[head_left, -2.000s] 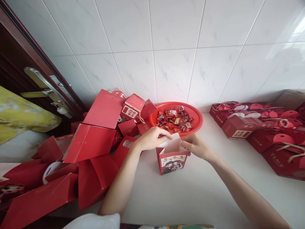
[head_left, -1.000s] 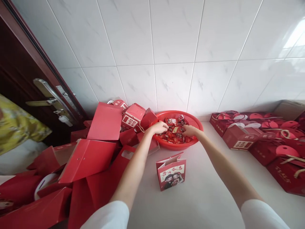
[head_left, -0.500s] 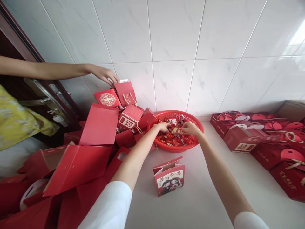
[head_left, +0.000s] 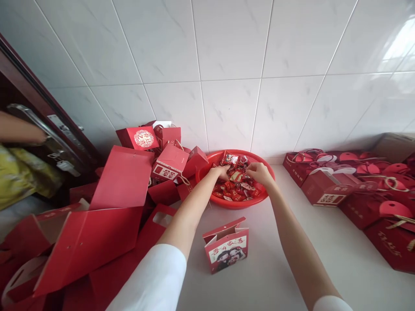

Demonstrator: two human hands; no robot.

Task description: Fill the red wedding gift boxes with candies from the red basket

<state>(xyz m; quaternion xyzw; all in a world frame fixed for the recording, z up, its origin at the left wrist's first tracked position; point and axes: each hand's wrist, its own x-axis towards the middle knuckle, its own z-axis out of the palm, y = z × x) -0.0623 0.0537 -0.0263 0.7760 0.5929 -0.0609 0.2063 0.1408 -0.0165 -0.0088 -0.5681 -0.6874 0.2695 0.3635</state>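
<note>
A red plastic basket (head_left: 238,205) holds several wrapped candies (head_left: 235,194), mostly red. Inside its left part, my left hand (head_left: 221,172) reaches down among the candies, its fingers drawn together and partly hidden. My right hand (head_left: 260,173) is over the right side, fingers curled in a pinch; whatever is in them is hidden. Between the two hands lies a cream-and-red packet (head_left: 236,176). In front of the basket, a small red gift box (head_left: 227,250) with a picture of a couple stands upright, its top open.
Red gift boxes and folded cardboard (head_left: 121,177) are heaped on the left. Handled red boxes (head_left: 327,190) stand in rows at right on the pale tabletop (head_left: 275,268). A tiled wall (head_left: 227,103) rises behind. Another person's arm (head_left: 21,128) is at the left edge, near a door handle (head_left: 39,121).
The other person's arm has drawn back left from the red boxes by the wall. Both my hands stay in the basket, shifting slightly among the candies. The view has tilted a little.
</note>
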